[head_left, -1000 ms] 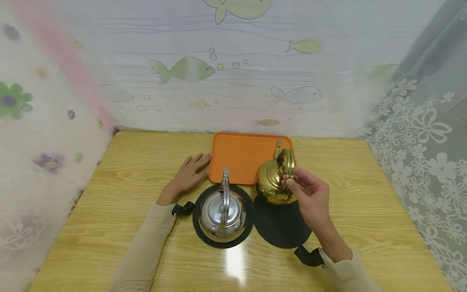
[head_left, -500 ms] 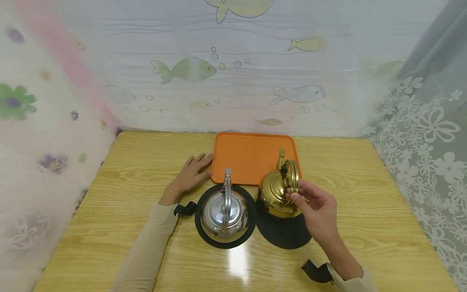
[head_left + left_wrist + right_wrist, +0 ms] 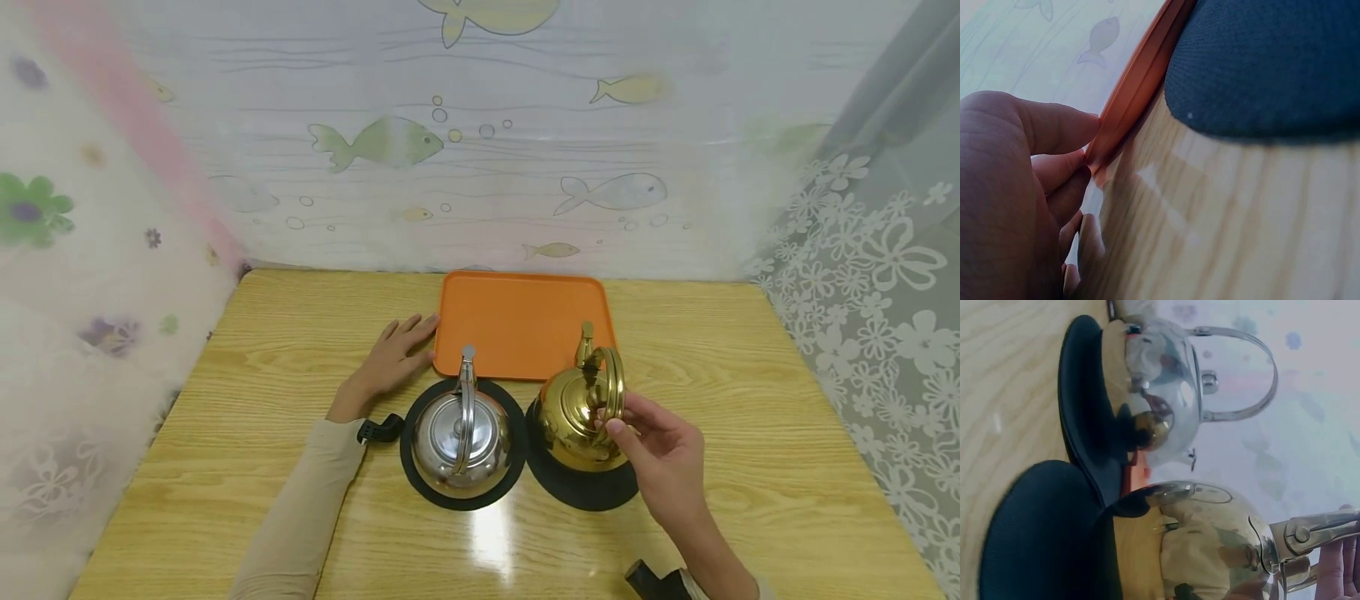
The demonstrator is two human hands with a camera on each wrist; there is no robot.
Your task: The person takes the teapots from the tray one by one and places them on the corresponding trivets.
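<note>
My right hand (image 3: 667, 467) grips the arched handle of a shiny golden kettle (image 3: 572, 421), its spout pointing to the back. The kettle is over the right black round mat (image 3: 596, 493) and covers most of it; whether its base touches the mat I cannot tell. A silver kettle (image 3: 438, 433) stands on the left black round mat (image 3: 459, 503). Beside it, my left hand (image 3: 384, 367) rests on the table, its fingertips touching the left edge of the orange tray (image 3: 510, 321). In the left wrist view, the thumb and fingers meet the tray's rim (image 3: 1138, 81).
The wooden table (image 3: 300, 317) carries all these things. Behind it hangs a fish-patterned curtain (image 3: 480, 192). Lace flowers decorate the right-hand curtain (image 3: 885, 333). Black wrist mounts (image 3: 381, 429) sit at the cuffs.
My right hand has brought the golden kettle toward me, from the tray's near right corner to over the right mat. My left hand stays at the tray's edge.
</note>
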